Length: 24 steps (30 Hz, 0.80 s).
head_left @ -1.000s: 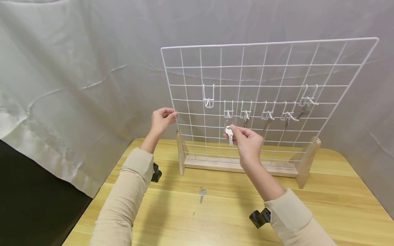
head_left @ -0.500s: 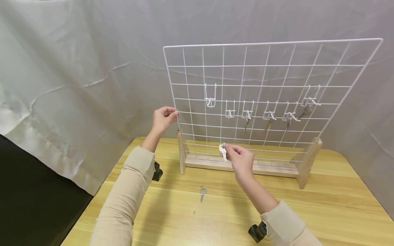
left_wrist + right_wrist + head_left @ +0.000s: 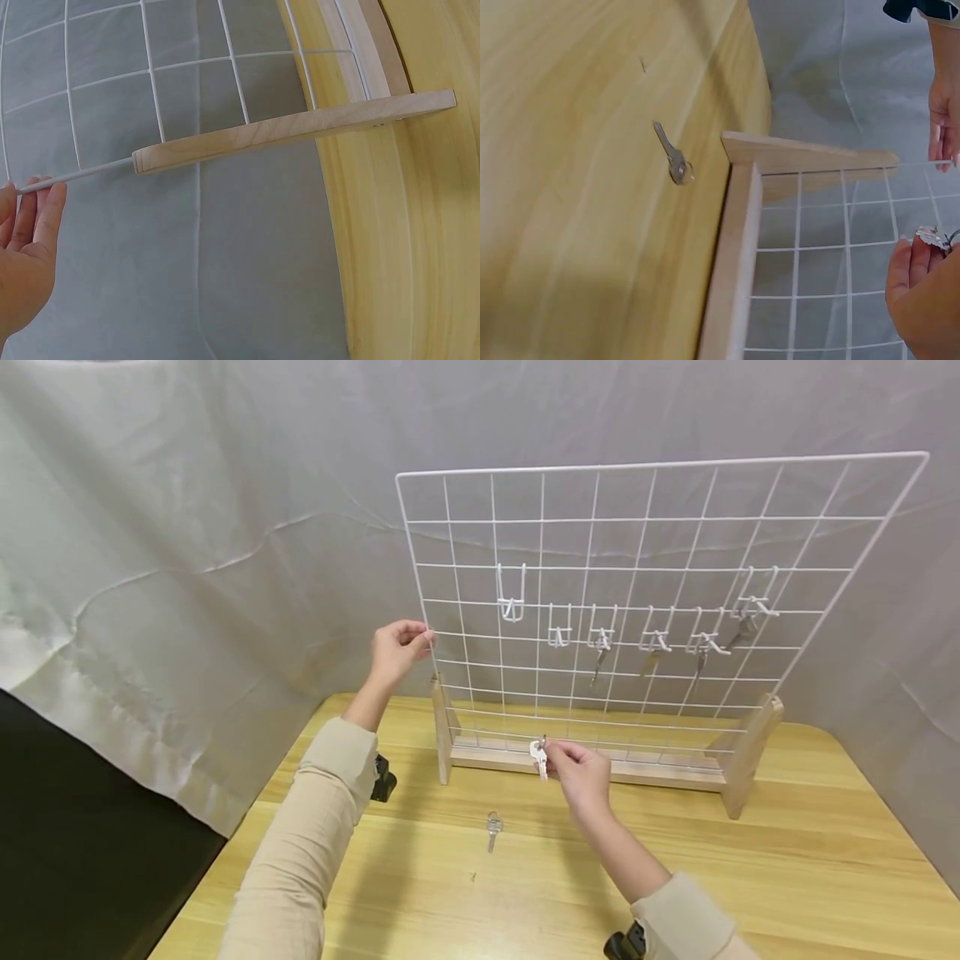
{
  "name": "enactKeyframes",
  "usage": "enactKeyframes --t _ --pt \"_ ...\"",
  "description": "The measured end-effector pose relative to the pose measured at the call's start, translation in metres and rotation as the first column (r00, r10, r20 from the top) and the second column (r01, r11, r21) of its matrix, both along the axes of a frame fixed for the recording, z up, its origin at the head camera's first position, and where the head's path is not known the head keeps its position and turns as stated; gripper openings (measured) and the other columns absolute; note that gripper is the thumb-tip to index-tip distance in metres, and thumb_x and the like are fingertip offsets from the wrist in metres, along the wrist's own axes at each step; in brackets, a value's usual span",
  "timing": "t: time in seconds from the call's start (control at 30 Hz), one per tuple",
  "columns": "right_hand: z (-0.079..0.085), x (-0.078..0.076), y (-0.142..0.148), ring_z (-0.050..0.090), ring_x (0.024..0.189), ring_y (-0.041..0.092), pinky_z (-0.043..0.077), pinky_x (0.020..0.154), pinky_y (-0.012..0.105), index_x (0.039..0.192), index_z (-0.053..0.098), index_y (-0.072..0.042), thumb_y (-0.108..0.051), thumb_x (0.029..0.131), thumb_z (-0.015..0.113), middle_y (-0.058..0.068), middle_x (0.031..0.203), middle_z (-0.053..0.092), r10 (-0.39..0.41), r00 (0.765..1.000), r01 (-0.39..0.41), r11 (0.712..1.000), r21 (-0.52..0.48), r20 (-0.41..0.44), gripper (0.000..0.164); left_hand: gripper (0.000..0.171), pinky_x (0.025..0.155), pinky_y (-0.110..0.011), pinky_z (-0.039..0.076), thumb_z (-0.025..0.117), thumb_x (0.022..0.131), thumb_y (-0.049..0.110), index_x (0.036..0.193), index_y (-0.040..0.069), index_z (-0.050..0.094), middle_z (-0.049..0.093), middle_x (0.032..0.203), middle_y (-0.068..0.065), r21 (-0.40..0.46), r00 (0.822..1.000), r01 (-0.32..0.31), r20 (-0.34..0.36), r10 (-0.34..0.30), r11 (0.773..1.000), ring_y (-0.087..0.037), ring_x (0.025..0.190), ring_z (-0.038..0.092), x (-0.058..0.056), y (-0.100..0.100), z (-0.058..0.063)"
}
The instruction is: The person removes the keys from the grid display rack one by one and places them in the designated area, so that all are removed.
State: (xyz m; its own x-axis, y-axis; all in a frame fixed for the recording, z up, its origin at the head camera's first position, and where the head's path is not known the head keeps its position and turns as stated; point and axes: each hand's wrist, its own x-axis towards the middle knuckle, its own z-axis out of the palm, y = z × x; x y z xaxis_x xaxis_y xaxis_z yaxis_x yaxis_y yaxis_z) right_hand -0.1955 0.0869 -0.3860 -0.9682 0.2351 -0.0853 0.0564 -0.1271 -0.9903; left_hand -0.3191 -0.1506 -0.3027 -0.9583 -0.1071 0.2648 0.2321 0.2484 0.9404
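My left hand (image 3: 401, 652) pinches the left edge wire of a white wire grid (image 3: 517, 518). The left wrist view shows its fingers (image 3: 51, 217) around that wire. In my right hand (image 3: 585, 777), thumb and fingers pinch a silver key (image 3: 538, 758) by its ring, low in front of the grid. The right wrist view shows only part of the held key (image 3: 932, 238) beside the fingers. Another key (image 3: 493, 831) with a ring lies flat on the wooden table (image 3: 840, 860).
Keys hang from several white hooks (image 3: 703, 643) on the right half. Two hooks further left, one high (image 3: 512, 608) and one lower (image 3: 558, 637), hold no key. Wooden feet (image 3: 753, 756) support the grid. A tiny mark or bit (image 3: 473, 877) is on the table. Grey cloth (image 3: 262, 568) hangs behind.
My right hand has moved down and slightly left with the key, from just below the hooks to near the wooden base bar. The left hand keeps its grip on the grid edge.
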Motion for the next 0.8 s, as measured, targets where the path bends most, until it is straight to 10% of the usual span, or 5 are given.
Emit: enactKeyframes --t 0.8 --pt "-0.102 0.01 0.0 0.055 0.056 0.006 0.053 0.05 0.014 0.087 0.066 0.008 -0.007 0.083 0.063 -0.003 0.061 0.061 -0.082 0.971 0.089 0.996 -0.023 0.226 0.016 0.023 0.071 -0.02 0.059 0.06 0.089 0.005 0.101 -0.014 0.06 0.063 0.104 -0.031 -0.013 1.0 0.005 -0.006 -0.005 1.0 -0.003 0.07 0.062 -0.001 -0.001 -0.002"
